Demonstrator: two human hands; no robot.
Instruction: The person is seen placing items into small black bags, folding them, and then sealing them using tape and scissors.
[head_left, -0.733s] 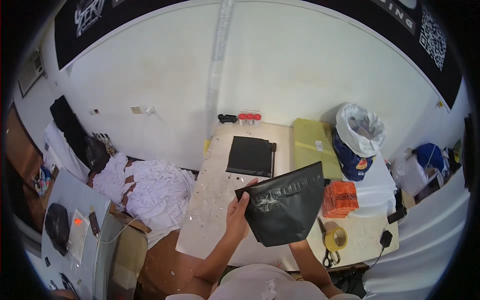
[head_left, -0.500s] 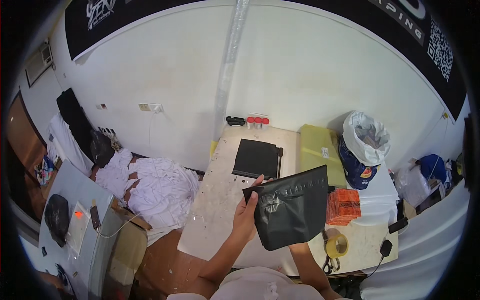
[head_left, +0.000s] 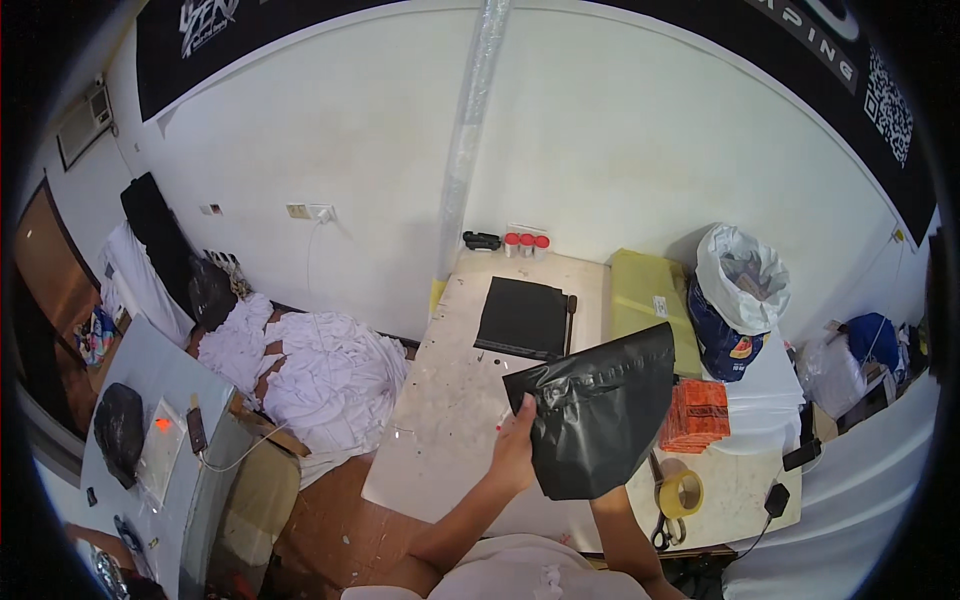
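Observation:
A black plastic mailer bag (head_left: 600, 420) is held up in front of me over the near part of the table, tilted with its right top corner higher. My left hand (head_left: 514, 448) is closed on the bag's left edge, the thumb on the front and the fingers behind it. My right hand (head_left: 608, 497) is behind the bag's lower part; only the wrist end shows and its fingers are hidden. Beyond the bag, more flat black mailer bags (head_left: 522, 317) lie on the table, with a thin dark stick-like thing (head_left: 571, 318) along their right side.
Right of the held bag lie a stack of orange packets (head_left: 695, 415), a tape roll (head_left: 682, 494) and scissors (head_left: 660, 530). Farther back are a yellow package (head_left: 640, 290), a blue-and-white sack (head_left: 725, 345) and red-capped containers (head_left: 527, 245). White cloth (head_left: 330, 380) is heaped on the floor at left.
My left hand has shifted down the bag's left edge, its fingers going behind the bag. The bag is tilted a little more. The whole view has shifted slightly.

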